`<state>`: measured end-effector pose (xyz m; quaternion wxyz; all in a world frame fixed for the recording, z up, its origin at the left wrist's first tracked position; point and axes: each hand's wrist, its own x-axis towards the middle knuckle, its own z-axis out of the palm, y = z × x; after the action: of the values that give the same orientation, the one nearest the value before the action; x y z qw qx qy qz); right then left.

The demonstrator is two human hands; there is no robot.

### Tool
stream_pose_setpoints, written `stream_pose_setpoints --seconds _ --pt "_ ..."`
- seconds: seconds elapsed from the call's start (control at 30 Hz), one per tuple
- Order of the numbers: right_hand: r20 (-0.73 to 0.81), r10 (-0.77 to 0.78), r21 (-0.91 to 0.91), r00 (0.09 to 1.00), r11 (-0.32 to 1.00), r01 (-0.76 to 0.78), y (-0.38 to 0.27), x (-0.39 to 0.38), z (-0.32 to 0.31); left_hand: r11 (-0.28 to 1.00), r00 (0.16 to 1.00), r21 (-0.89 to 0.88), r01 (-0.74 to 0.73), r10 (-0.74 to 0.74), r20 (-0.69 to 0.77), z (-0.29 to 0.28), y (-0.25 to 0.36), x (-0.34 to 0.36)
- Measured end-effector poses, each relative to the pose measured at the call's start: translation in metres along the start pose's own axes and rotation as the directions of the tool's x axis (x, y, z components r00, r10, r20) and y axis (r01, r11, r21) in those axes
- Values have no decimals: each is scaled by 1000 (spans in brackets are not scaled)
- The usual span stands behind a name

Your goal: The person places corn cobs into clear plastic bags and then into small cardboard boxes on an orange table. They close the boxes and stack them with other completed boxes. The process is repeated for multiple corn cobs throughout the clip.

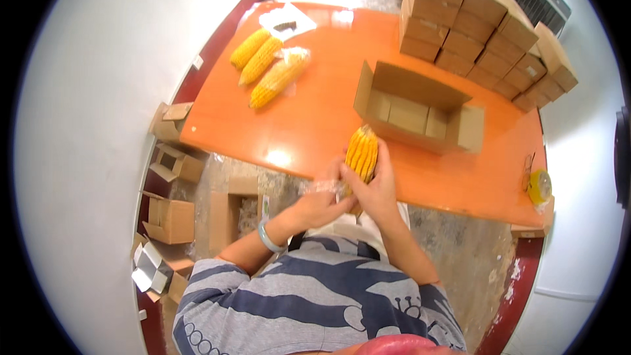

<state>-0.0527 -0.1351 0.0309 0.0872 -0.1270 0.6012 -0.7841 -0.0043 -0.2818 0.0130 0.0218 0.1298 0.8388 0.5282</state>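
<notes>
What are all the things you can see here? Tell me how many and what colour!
corn cob in hands: one, yellow, held over the table's near edge
corn cobs on table: three, yellow, far left of the table, at least one in clear wrap
open box: one, brown cardboard, middle of the table
stacked boxes: many, brown, closed, far right of the table
tape roll: one, yellow, right end of the table
table: one, orange
floor boxes: several, brown, open, on the floor to the left
clear wrap: one piece, see-through, at the left hand
left hand: one, pinching the wrap, pale bracelet on the wrist
right hand: one, gripping the corn cob
</notes>
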Motion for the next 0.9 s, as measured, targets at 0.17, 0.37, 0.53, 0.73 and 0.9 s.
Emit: stream_pose_setpoints --seconds 0.17,0.37,0.53,0.73,0.9 --pt "96 -175 -188 980 964 190 -4 -14 3 813 998 -580 48 -65 -7 25 -20 5" --pt "270 -98 -222 958 962 161 -13 -18 -9 733 980 -652 195 -126 152 7 -16 12" --pt "507 -238 -362 828 813 455 -43 -16 -13 783 980 -604 146 -31 197 5 -18 4" --pt "339 -204 -580 919 724 374 -44 -19 -5 719 991 -694 47 -120 -57 30 -5 0" --pt "155 -159 -428 975 879 211 -17 -21 -9 981 990 -134 138 -132 55 14 21 13"
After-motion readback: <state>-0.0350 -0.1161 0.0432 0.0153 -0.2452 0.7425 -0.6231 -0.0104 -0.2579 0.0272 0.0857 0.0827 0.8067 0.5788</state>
